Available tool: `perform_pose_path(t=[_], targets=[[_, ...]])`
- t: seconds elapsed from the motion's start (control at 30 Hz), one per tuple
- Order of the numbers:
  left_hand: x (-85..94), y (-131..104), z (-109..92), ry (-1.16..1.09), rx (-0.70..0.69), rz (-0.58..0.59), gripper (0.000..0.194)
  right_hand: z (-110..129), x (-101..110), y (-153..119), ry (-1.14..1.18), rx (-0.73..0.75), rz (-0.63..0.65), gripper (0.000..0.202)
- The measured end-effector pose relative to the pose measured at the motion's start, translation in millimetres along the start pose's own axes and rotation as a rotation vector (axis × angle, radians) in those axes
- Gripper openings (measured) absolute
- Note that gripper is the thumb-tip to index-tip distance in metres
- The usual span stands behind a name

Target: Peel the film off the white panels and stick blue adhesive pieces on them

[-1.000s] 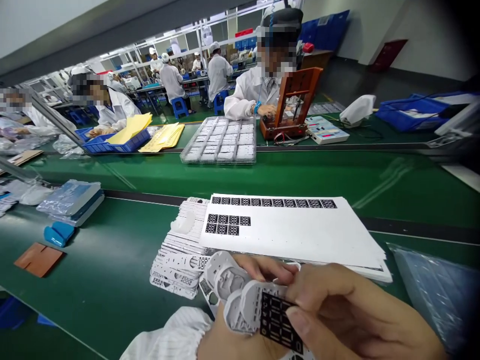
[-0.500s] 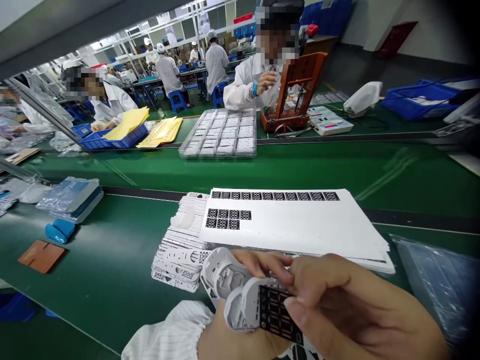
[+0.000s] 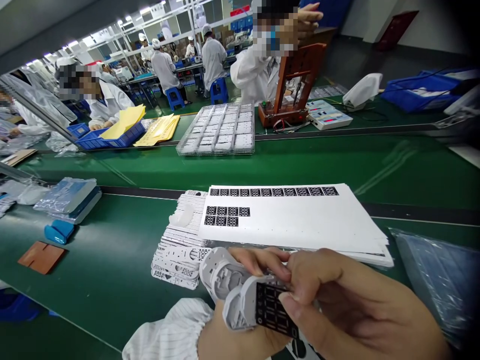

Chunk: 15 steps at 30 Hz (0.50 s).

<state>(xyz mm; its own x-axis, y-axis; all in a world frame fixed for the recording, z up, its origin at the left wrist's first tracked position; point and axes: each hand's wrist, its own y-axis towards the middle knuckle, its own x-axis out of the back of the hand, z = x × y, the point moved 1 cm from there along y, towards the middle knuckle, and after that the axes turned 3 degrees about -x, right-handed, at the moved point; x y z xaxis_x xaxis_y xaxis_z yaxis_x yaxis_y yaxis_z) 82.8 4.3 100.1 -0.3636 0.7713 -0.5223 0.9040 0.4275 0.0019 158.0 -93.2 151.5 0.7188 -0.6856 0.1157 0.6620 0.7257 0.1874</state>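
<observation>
White plastic parts (image 3: 240,302) with rounded ends rest in my left hand (image 3: 243,335), whose fingers wrap round them at the lower middle. A black sticker with digit segments (image 3: 275,310) lies against the parts, pinched at its right edge by the thumb and forefinger of my right hand (image 3: 352,305). Just beyond my hands is a stack of white sheets (image 3: 292,215) bearing rows of similar black stickers. Fanned white flat parts (image 3: 176,255) lie left of the sheets. My right hand hides part of the sticker and the parts.
Bagged blue items (image 3: 431,280) lie at the right. Bagged blue pads (image 3: 69,197), a blue piece (image 3: 59,231) and a brown piece (image 3: 41,257) are at the left. Across the green belt (image 3: 150,170) stand a clear tray (image 3: 217,130), a brown fixture (image 3: 288,115) and people in white.
The person across has raised an arm in front of the head. My hands keep their grip; the sticker has shifted slightly left. The whole view has moved a little.
</observation>
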Motion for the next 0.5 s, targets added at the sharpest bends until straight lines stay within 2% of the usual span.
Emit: perform_pose_path(t=[0.1, 0.2, 0.5], targets=[[4.9, -8, -5, 0.036, 0.054, -0.011, 0.029, 2, 0, 2, -0.019, 0.009, 0.013, 0.017], [9.9, -9, -8, 0.046, 0.107, -0.013, 0.030, 4, -1, 5, -0.038, 0.044, 0.038, 0.017], [9.4, 11, -9, 0.005, 0.158, -0.002, 0.029, 4, -2, 6, -0.062, 0.070, 0.018, 0.017]])
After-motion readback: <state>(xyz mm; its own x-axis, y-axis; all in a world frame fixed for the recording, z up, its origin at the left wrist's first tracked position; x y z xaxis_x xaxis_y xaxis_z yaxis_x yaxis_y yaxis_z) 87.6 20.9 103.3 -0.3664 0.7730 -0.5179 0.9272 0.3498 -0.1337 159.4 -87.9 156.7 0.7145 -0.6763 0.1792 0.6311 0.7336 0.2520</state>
